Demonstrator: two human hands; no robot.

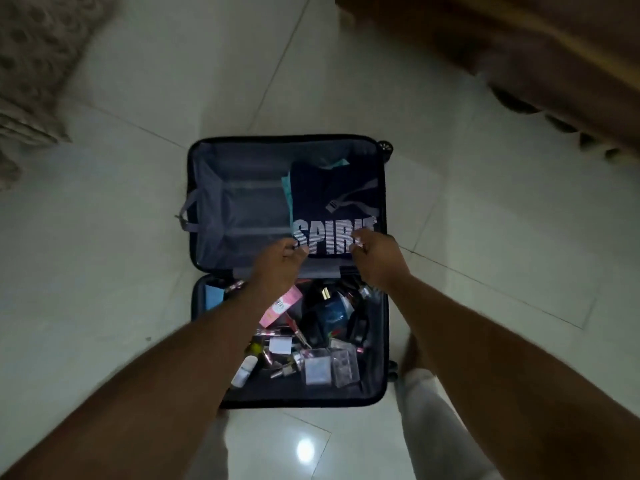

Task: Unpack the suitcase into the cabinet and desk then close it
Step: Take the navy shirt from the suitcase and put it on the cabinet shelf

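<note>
While curled fingertips of the left hand (280, 263) and right hand (372, 258) pinch the near edge of the folded navy shirt (332, 209), its soft cloth lies in the far half of the open hard-shell suitcase (194, 237). Small glossy bottles and boxes (311, 341) fill that suitcase's near half, which rests on smooth pale floor tiles (485, 254).

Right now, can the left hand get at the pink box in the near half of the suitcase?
Probably yes. The pink box lies on top of the small items, partly under the left forearm, with nothing covering it. The left hand is beyond it at the navy shirt, so it must draw back.
</note>
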